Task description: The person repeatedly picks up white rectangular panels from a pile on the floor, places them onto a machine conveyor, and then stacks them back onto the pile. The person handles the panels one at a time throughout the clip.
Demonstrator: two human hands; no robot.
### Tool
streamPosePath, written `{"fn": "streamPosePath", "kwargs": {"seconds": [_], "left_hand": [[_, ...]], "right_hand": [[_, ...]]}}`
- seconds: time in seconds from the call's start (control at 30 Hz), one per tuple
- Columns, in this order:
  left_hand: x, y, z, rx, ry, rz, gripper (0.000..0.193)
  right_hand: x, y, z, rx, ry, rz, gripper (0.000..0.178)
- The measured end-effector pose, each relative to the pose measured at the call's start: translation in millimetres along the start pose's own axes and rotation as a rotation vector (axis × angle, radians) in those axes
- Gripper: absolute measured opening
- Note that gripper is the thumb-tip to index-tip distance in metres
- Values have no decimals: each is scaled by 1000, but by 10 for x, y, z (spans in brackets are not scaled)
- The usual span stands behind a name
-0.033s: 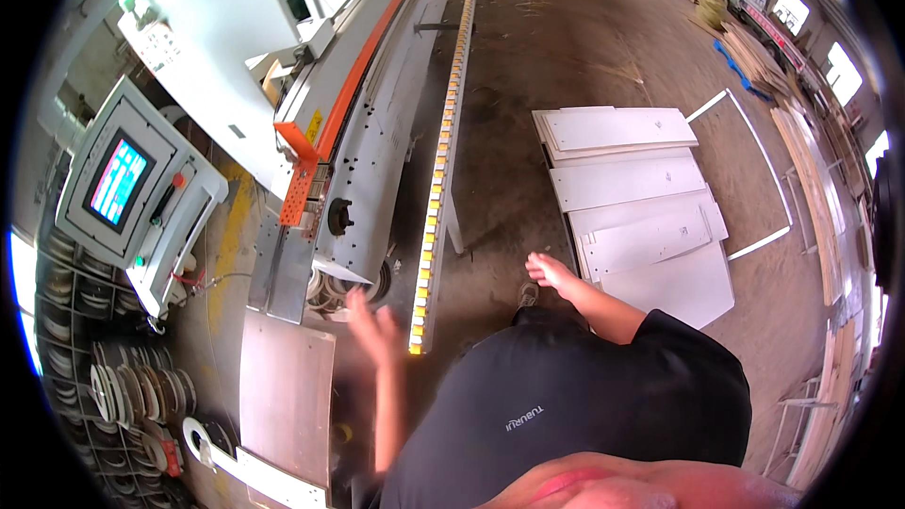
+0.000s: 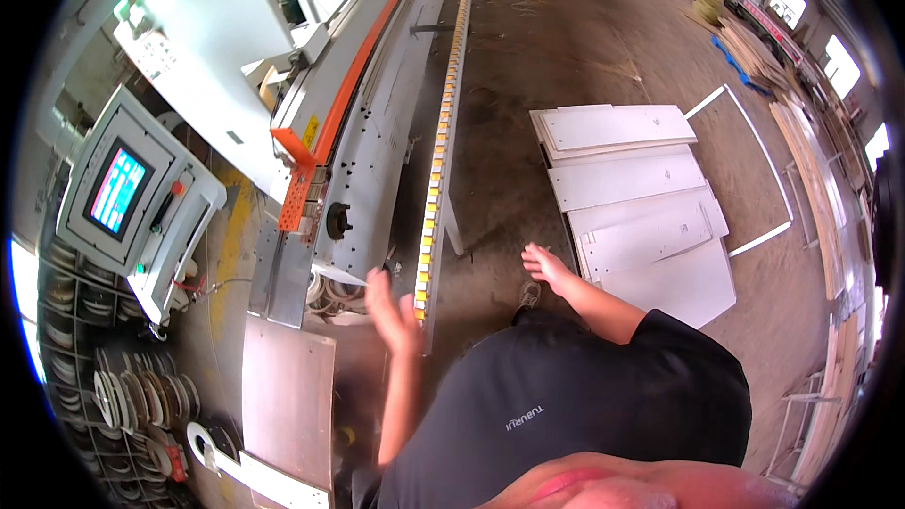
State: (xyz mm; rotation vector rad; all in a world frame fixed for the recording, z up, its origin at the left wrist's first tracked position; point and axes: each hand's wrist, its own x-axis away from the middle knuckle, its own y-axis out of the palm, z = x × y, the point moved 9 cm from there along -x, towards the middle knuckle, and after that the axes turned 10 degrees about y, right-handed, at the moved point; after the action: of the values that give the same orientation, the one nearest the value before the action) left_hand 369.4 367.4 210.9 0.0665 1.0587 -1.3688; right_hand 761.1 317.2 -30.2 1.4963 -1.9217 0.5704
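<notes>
My left hand (image 2: pixel 394 313) is raised beside the near end of the roller rail (image 2: pixel 435 190), a long rail lined with yellow and white rollers. Its fingers are apart, slightly blurred, and hold nothing; whether they touch the rail I cannot tell. To its left is the near end of a long white machine with an orange guard strip (image 2: pixel 358 71). My right hand (image 2: pixel 549 269) hovers near the left edge of the stacked white panels (image 2: pixel 650 236), fingers loosely stretched out and without anything in them.
A control console (image 2: pixel 141 198) with a lit screen stands at the left. Below it, rolls of edge banding (image 2: pixel 141 396) fill a wire rack. A flat metal plate (image 2: pixel 287 386) extends at the machine's near end. Boards (image 2: pixel 745 57) lie along the right side.
My left hand has shifted right and slightly farther away, closer to the roller rail. My right hand has hardly moved.
</notes>
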Motion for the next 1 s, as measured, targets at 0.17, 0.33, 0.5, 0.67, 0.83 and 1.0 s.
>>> {"fn": "streamPosePath", "kwargs": {"seconds": [0.17,0.33,0.5,0.67,0.83,1.0], "left_hand": [[-635,1516,1435,375,528,-198,52],[-453,2827,182,328,13,-558,35],[529,3660,-448,50,-110,-1144,33],[1785,3938,-881,330,-313,-1361,34],[1792,3922,-505,249,-355,-1571,39],[842,4139,36,-238,-54,-1672,55]], "right_hand": [[-41,929,-790,-651,-38,-407,77],[616,901,-1076,-525,169,-809,73],[242,-691,-312,-381,116,-459,46],[-496,-2028,1005,-384,205,45,31],[-862,-2590,1879,-466,439,283,25],[-1159,-2861,2269,-545,551,416,29]]}}
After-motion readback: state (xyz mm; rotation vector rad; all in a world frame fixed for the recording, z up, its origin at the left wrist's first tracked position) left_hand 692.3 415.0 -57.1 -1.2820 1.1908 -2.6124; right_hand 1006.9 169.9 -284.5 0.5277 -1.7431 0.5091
